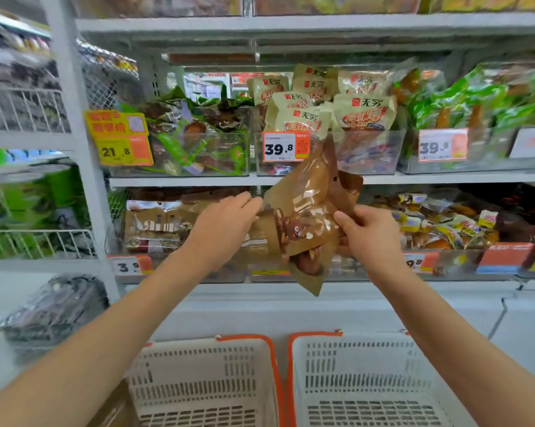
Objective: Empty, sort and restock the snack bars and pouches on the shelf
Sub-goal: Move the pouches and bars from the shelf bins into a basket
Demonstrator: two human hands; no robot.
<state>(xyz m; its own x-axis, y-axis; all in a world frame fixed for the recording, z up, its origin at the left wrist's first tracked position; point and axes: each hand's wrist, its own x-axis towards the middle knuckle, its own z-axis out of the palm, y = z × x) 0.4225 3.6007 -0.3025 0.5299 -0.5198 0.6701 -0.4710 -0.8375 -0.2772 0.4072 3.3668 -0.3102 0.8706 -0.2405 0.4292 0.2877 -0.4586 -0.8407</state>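
Note:
Several brown snack pouches [306, 211] are held up in a bunch in front of the lower shelf. My right hand [368, 232] grips their right side, thumb across the front. My left hand [223, 223] reaches to their left edge, its fingertips hidden behind the pouches, so its hold is unclear. Behind my left hand, a clear bin [155, 229] on the lower shelf holds brown snack bars. Two white baskets with orange rims, the left basket [204, 383] and the right basket [371, 380], stand below my arms.
The upper shelf carries clear bins of green-and-brown pouches [198, 137], beige pouches [331, 112] and green packs [475, 103], with price tags [286, 147] in front. Small yellow wrapped snacks [445, 223] fill the lower right bin. A white upright post [84, 167] stands left.

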